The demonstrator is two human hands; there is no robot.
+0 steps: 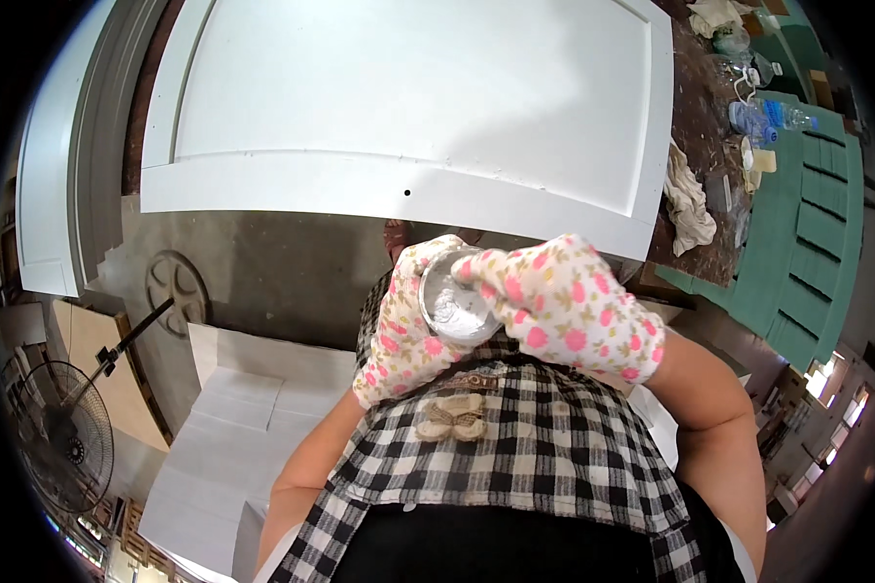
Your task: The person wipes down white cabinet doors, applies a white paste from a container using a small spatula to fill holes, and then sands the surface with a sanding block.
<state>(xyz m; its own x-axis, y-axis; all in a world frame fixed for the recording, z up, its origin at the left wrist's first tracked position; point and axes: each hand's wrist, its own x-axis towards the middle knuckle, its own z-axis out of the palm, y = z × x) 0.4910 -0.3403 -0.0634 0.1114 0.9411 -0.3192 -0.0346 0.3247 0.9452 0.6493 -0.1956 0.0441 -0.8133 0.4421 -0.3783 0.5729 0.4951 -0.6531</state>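
Both of my hands wear white cotton gloves printed with pink flowers. My left hand [405, 325] is wrapped round a small round tub [426, 303] in front of my checked apron. White paste [457, 313] lies inside it, smeared up the wall. My right hand [552, 301] is closed at the tub's right rim, its fingertips dipping just over the edge. Whatever those fingers pinch, if anything, is hidden by the glove. Just beyond my hands lies a white panelled door [408, 107] with a small dark hole near its close edge and faint marks along the inner moulding.
Right of the door, a dark bench [695, 87] carries a crumpled rag [688, 202] and several plastic bottles [753, 119]. A green slatted panel [807, 233] stands farther right. At left are a fan [63, 437], its round base [177, 293], another white panel [49, 185] and cardboard [219, 418].
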